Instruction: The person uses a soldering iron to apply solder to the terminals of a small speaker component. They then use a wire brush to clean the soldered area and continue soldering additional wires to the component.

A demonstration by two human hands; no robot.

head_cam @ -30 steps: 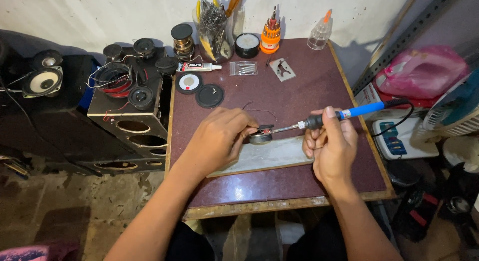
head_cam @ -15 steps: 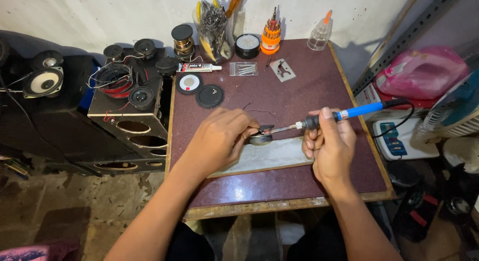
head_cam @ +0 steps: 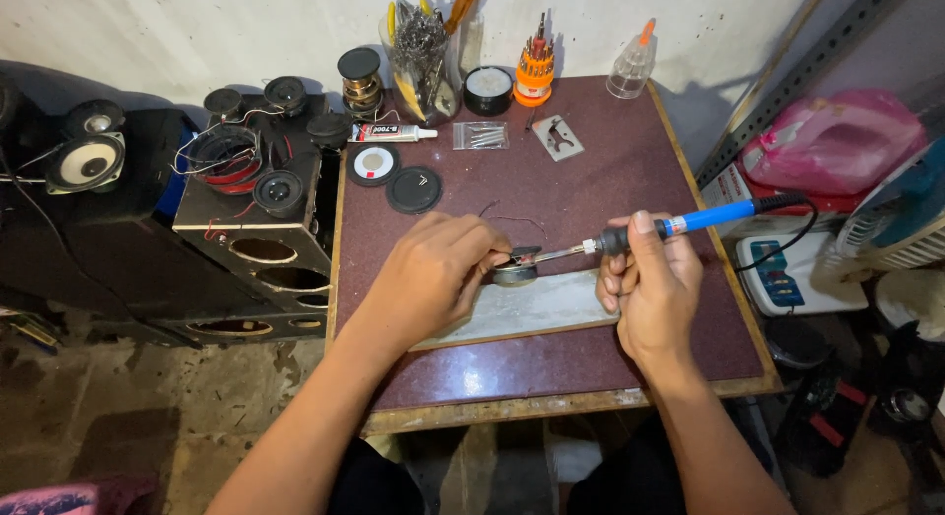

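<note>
Head view looks straight down on a maroon counter [head_cam: 591, 195] against a white wall. The left hand [head_cam: 433, 269] lies with its fingers curled around a small round speaker [head_cam: 514, 270], pinning it on a pale slab [head_cam: 536, 308] near the counter's front edge. The right hand [head_cam: 655, 279] has its fingers wrapped tight about the black grip of a blue soldering iron [head_cam: 689, 223], whose metal tip reaches left and meets the speaker. The iron's black cord [head_cam: 787, 244] loops off the counter's right side. Thin wires [head_cam: 512, 218] trail on the counter just behind the speaker.

Farther back lie two dark discs [head_cam: 394, 177], a glue tube [head_cam: 392, 132], a clear bag of screws [head_cam: 480, 135] and a small metal plate [head_cam: 557, 137]. Along the wall stand a jar of tools [head_cam: 421, 57], a round tin [head_cam: 488, 89], an orange screwdriver set [head_cam: 535, 67] and a clear squeeze bottle [head_cam: 632, 70].

Left of the counter sits a black speaker box [head_cam: 251, 225] with loose drivers on top. To the right are a pink bag [head_cam: 837, 141] and a white device [head_cam: 787, 279].
</note>
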